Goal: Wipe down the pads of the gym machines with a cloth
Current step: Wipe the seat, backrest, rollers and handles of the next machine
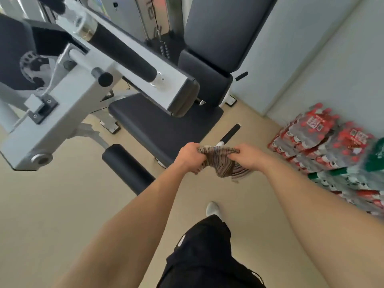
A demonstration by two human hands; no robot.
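Observation:
A brown striped cloth (223, 163) is bunched between both hands just in front of the machine's seat. My left hand (188, 156) grips its left end and my right hand (248, 156) grips its right end. The dark seat pad (158, 123) lies right behind the hands. Its tall dark back pad (224, 30) stands upright at the top, with a smaller pad (204, 80) below it. A black roller pad (126, 167) sticks out low on the left. A black foam grip (124, 53) runs along the grey machine arm (62, 113).
Stacked packs of bottled water (324, 146) with red and green labels sit on the floor against the right wall. A short black handle (230, 134) juts out beside the seat. Beige floor (52, 204) spreads to the left. My leg in black shorts (203, 256) is below.

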